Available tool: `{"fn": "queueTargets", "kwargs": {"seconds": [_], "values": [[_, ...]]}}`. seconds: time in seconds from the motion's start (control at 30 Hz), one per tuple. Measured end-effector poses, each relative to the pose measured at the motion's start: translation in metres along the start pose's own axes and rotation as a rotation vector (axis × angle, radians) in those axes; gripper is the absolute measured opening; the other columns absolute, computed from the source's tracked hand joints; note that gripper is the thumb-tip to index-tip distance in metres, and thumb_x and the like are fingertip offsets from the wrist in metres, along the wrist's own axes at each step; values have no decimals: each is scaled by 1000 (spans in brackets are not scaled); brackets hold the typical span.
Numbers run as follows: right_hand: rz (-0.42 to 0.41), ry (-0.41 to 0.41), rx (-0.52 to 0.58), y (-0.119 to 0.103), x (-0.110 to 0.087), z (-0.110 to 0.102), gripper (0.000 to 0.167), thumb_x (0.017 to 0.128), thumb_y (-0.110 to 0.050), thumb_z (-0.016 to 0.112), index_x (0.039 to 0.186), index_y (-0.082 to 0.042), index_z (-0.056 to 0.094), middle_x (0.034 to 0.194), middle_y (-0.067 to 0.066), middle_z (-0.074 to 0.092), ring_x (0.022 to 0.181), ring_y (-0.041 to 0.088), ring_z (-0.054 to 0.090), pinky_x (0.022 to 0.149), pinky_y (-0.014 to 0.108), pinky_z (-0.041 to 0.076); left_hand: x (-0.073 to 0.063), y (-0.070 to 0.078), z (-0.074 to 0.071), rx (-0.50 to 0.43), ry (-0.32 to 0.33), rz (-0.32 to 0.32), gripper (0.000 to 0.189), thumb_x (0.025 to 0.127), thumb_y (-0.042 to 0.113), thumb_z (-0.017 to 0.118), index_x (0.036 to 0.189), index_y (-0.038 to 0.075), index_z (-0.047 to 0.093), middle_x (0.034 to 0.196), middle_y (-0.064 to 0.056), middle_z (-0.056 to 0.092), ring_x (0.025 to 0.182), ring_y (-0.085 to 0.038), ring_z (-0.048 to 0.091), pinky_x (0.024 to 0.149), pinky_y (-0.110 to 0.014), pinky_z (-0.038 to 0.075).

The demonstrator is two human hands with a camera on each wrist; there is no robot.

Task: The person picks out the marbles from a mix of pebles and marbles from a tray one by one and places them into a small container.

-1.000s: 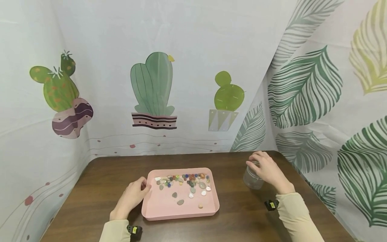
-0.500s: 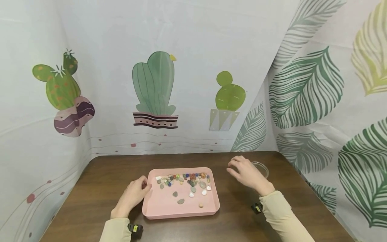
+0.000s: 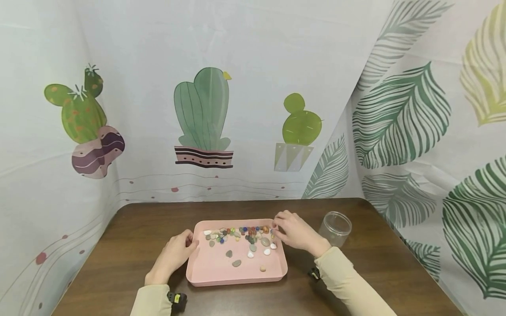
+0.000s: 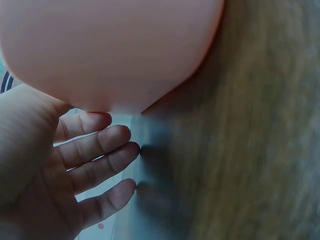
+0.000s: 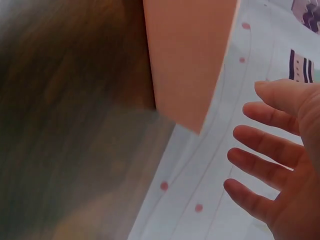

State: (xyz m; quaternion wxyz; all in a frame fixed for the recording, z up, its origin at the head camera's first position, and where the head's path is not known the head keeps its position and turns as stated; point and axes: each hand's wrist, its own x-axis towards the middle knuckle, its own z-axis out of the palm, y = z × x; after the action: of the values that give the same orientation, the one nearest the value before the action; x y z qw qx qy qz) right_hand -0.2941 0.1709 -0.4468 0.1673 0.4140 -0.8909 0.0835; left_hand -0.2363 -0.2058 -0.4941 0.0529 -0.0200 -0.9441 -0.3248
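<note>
A shallow pink tray (image 3: 221,274) lies on the table, with several pebbles and coloured glass marbles spread mostly along its far side. At its left edge, my left hand (image 3: 175,252) holds the rim, thumb over the inside and index finger against the outer wall. The left wrist view shows the other fingers (image 4: 100,175) loosely bent beside the tray wall. My right hand (image 3: 296,232) hovers at the tray's far right corner with nothing in it. In the right wrist view its fingers (image 5: 262,142) are spread and apart from the tray wall (image 5: 190,60).
A clear round jar (image 3: 335,228) stands without a lid on the right of the brown wooden table (image 3: 308,289). Behind hangs a white cloth (image 3: 253,109) with printed cacti, and leaf-patterned cloth (image 3: 415,131) covers the right side.
My right hand has left the top of the jar and moved left to the tray's right edge. The jar stays in place. My left hand remains at the tray's left rim.
</note>
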Motion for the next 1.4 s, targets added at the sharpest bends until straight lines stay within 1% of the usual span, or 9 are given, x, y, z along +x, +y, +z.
{"fn": "queueTargets", "kwargs": {"seconds": [0.2,0.37,0.57,0.7,0.8,0.97,1.13,1.2,1.4], "values": [[-32,-70,-4,-11,10,7,8,87,-20,73,90,-14,68,92,-1,59,87,18,54,74,41,45,3,2,1,2,3,17,12,92,22,65,87,15,57,71,2,52,65,-15,48,59,-34,38],[-77,-139,6,-19,21,17,7,86,-15,74,89,-16,67,88,-4,59,84,15,51,71,36,42,1,0,2,6,-2,2,12,92,21,64,87,13,56,71,1,52,64,-15,48,58,-33,38],[-87,-211,0,-27,35,30,8,85,-16,75,91,-17,69,96,-5,64,87,13,52,70,32,41,1,-2,1,3,-6,1,12,92,21,64,88,13,56,72,1,52,64,-16,48,58,-33,38],[-110,-229,-40,-31,44,38,8,84,-15,74,89,-19,69,100,-6,65,88,13,53,72,32,43,1,-1,0,0,-1,3,12,92,22,64,88,13,57,71,1,52,64,-16,47,58,-33,37],[-124,-224,-118,-34,46,41,6,86,-16,72,86,-21,69,101,-5,65,87,14,54,71,32,45,0,-1,-1,0,-11,-6,11,92,21,63,89,13,57,71,1,52,64,-15,48,58,-33,38],[-99,-230,-219,-39,43,43,4,88,-21,71,91,-21,71,109,-1,64,93,16,57,76,35,48,-1,0,1,-1,-10,-8,12,92,21,63,88,12,56,71,1,51,64,-16,48,58,-33,38],[-57,-275,-210,-41,39,44,7,90,-24,69,96,-20,71,118,3,61,105,19,56,88,40,46,-2,-1,1,8,-10,-7,12,92,21,64,87,13,55,71,1,52,63,-15,48,58,-33,38],[-46,-283,-189,-41,38,43,8,88,-25,71,95,-20,72,117,3,61,105,19,56,89,40,46,-2,-1,1,3,-12,-6,13,91,21,64,87,13,55,71,1,52,63,-15,48,58,-33,38],[-27,-288,-128,-37,40,38,7,84,-18,76,88,-17,71,108,2,63,92,17,53,83,36,46,-1,0,1,1,-3,4,13,91,21,64,87,13,55,71,1,52,64,-16,48,58,-33,38]]}}
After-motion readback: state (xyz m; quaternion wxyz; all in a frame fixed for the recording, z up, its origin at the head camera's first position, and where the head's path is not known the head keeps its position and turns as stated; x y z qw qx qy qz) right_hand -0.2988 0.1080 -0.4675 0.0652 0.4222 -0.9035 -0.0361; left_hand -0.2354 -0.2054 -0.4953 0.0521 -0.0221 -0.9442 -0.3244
